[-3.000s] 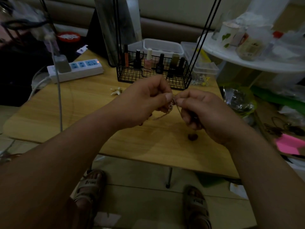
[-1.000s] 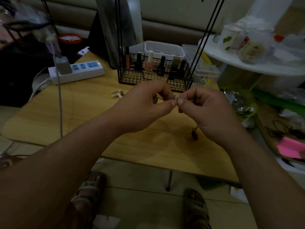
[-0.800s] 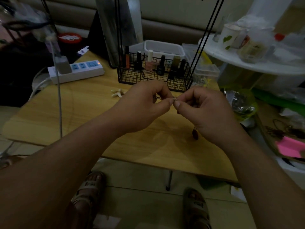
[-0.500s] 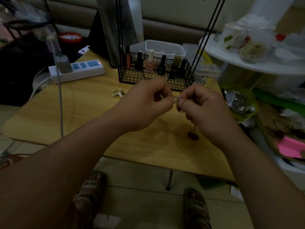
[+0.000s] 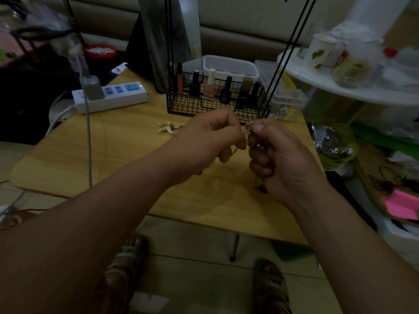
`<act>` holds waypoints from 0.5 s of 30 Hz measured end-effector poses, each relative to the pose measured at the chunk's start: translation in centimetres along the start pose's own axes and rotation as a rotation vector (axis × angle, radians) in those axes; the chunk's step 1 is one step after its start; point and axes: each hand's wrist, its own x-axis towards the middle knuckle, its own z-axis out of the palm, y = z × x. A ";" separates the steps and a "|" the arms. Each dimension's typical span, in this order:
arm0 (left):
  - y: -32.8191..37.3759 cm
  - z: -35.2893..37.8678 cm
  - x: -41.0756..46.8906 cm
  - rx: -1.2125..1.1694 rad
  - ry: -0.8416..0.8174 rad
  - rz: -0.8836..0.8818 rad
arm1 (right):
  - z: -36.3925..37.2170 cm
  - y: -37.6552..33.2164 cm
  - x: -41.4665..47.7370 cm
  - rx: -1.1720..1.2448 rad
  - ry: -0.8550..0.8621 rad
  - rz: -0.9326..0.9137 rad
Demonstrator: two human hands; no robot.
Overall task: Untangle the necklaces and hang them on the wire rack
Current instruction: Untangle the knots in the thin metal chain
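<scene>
Hands pinch the necklace (image 5: 246, 131) above the table (image 5: 113, 155), left hand (image 5: 208, 141) facing right hand (image 5: 281, 159), whose fist stands more upright than half a second ago and now hides most of the pendant (image 5: 262, 189). The chain slants from the pinch down-left under the left fingers. Beyond lie a starfish (image 5: 169, 127), then the rack (image 5: 192, 108) and power strip (image 5: 113, 96).

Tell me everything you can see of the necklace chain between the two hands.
The necklace chain is thin, pale metal, bunched in a small tangle between the left hand and the right hand, which both pinch it above the wooden table. One strand slants down under the left hand's fingers. A dark pendant shows below the right hand.
</scene>
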 end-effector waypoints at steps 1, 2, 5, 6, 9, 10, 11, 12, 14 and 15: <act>0.0 0.0 0.0 -0.013 0.008 -0.002 | 0.0 0.0 0.0 0.033 -0.008 0.022; 0.1 -0.1 0.0 -0.025 0.021 -0.002 | -0.1 -0.1 0.0 0.058 -0.022 0.050; 0.0 -0.4 0.0 -0.033 0.044 -0.003 | -0.3 -0.2 -0.1 0.024 -0.082 0.120; 0.0 -0.5 0.0 -0.030 0.046 -0.007 | -0.4 -0.3 -0.1 -0.009 -0.103 0.126; 0.1 -0.7 0.1 0.003 0.055 -0.006 | -0.9 -0.6 -0.1 -0.127 -0.146 0.114; 0.1 -0.7 0.1 0.006 0.065 -0.004 | -1.1 -0.7 -0.1 -0.168 -0.162 0.105; 0.2 -0.8 0.1 0.011 0.080 -0.006 | -1.3 -0.9 -0.1 -0.212 -0.180 0.093; 0.2 -0.9 0.2 0.023 0.091 -0.011 | -1.6 -1.0 -0.2 -0.261 -0.195 0.079; 0.1 -1.0 0.2 0.049 0.087 -0.025 | -2.0 -1.2 -0.3 -0.349 -0.207 0.048; 0.2 -1.1 0.2 0.060 0.071 -0.038 | -2.2 -1.3 -0.3 -0.362 -0.197 0.031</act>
